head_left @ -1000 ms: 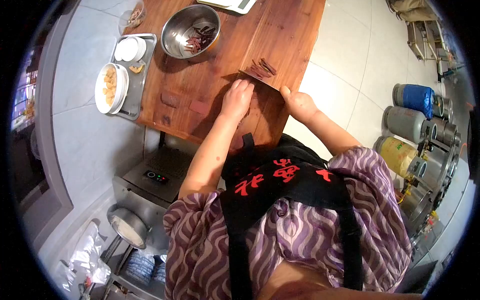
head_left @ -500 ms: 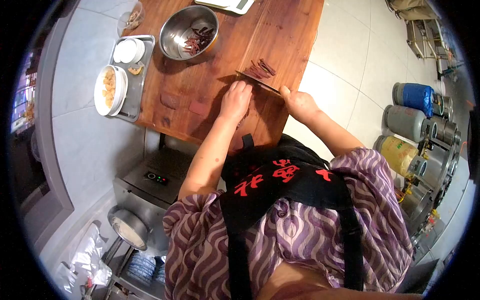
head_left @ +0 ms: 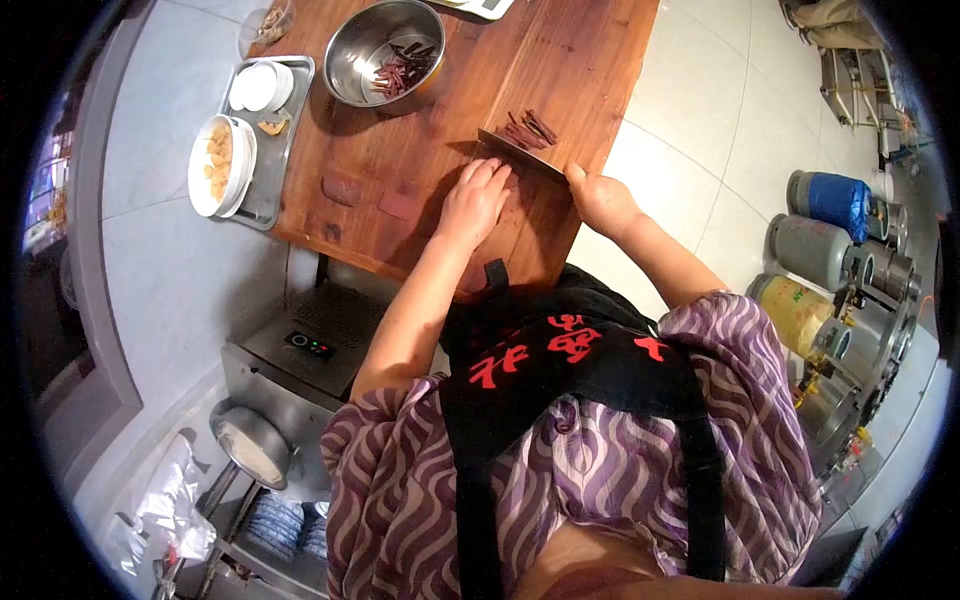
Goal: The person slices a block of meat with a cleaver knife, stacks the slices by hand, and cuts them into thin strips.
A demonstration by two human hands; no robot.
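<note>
My right hand (head_left: 603,205) is closed around the handle of a knife (head_left: 527,155), whose broad blade stands on edge over the wooden table (head_left: 500,65). Just left of the blade lies my left hand (head_left: 476,202), palm down, fingers stretched toward the knife and slightly apart. What is under that palm is hidden. Beyond the blade is a small pile of dark reddish-brown strips (head_left: 527,131). Two flat reddish-brown pieces, one darker (head_left: 341,190) and one lighter (head_left: 399,206), lie on the wood left of my left hand.
A steel bowl (head_left: 345,60) holds more strips. At the left edge a metal tray (head_left: 268,190) carries white dishes (head_left: 262,87) and a bowl of yellowish chunks (head_left: 217,165). A white scale (head_left: 488,8) is at the far edge. Gas cylinders (head_left: 800,248) stand on the floor at right.
My left hand's fingers have straightened from a more curled pose. The knife has shifted slightly and its blade shows a wider face. The whole view has moved a little.
</note>
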